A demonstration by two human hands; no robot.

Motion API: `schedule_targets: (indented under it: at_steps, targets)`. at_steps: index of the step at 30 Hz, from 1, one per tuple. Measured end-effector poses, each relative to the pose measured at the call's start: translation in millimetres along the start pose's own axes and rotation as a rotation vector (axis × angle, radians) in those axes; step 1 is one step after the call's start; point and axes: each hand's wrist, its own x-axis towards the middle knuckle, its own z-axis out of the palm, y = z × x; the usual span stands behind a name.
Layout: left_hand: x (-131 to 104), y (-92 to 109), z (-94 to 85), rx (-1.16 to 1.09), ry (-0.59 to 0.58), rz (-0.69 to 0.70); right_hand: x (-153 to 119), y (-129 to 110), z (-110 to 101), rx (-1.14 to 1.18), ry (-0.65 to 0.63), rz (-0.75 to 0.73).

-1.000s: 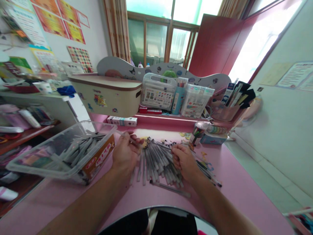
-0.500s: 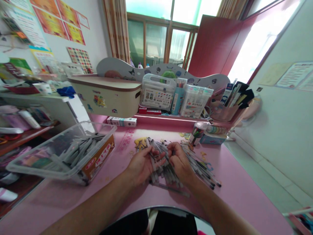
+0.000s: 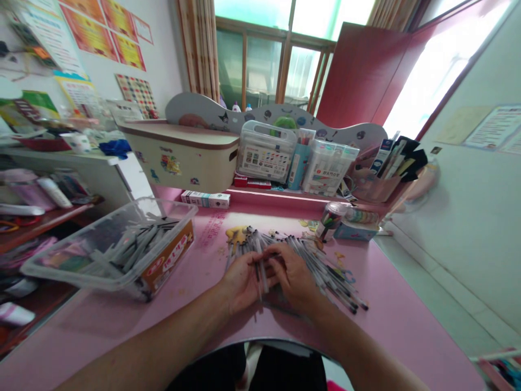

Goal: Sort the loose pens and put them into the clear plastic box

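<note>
My left hand [image 3: 243,285] is closed around a few slim, clear-barrelled pens [image 3: 261,274], which stand nearly upright between my two hands. My right hand [image 3: 293,276] presses against them from the other side, its fingers curled in on the pens; some fingertips are hidden. Beneath and behind both hands spreads a loose pile of similar pens [image 3: 325,271], many with black ends. Part of that pile is covered by my hands.
A clear plastic bin [image 3: 109,279] holding many grey pens stands on the pink desk [image 3: 407,326] at left. Behind are a lidded cream box [image 3: 183,163], marker cases [image 3: 266,155] and a pen holder [image 3: 374,187]. A small jar [image 3: 330,220] stands at the back right.
My right hand has come left and down to meet my left hand. The pens between them now stand more upright, and the hands overlap the pile differently.
</note>
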Motion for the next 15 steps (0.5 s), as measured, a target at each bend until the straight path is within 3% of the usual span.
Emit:
schedule_targets:
  at_steps: [10,15]
  targets:
    - [5,3,-0.4,0.088,0.033,0.089,2,1,-6,0.132,0.116,0.078]
    - [-13,16,11.3,0.228,0.012,0.207,1,1,-8,0.055,0.244,0.033]
